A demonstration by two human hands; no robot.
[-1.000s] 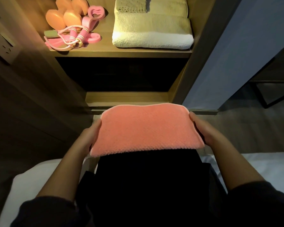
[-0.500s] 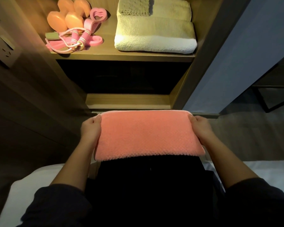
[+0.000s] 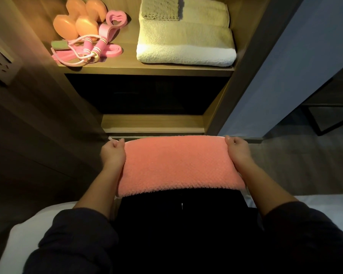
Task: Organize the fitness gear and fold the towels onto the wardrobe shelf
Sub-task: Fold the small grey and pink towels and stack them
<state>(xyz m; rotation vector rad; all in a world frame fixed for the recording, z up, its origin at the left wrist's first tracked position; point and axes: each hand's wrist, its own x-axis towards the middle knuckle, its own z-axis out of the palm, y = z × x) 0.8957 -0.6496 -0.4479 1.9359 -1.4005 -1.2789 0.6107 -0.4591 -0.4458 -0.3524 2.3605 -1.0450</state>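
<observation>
the pink towel (image 3: 178,165) is folded into a wide band and held out near the body, low in the scene, well apart from the lit shelf (image 3: 147,71) further off. the left hand (image 3: 113,153) has its fingers curled round the towel's left end and the right hand (image 3: 238,151) grips the right end the same way. neither hand is open, and they carry the towel between them with nothing visible beneath it

it looks like a soft, fluffy cloth, light and with no stiffness of its own. the near edge sags a little, and the middle is probably flat only because the two hands pull it taut. if one end were let go, the fold would likely drop open. it is not fragile, and the pile should not slip in the fingers. the best hold is probably the present one, at both short ends with all the layers pinched together, or a flat palm beneath it when it is laid down

on the shelf, the folded towels (image 3: 186,42) sit in a stack to the right, and the top of that stack is a likely place for this one. the dumbbells (image 3: 75,24) and skipping rope (image 3: 85,50) lie to the left, close against each other
</observation>
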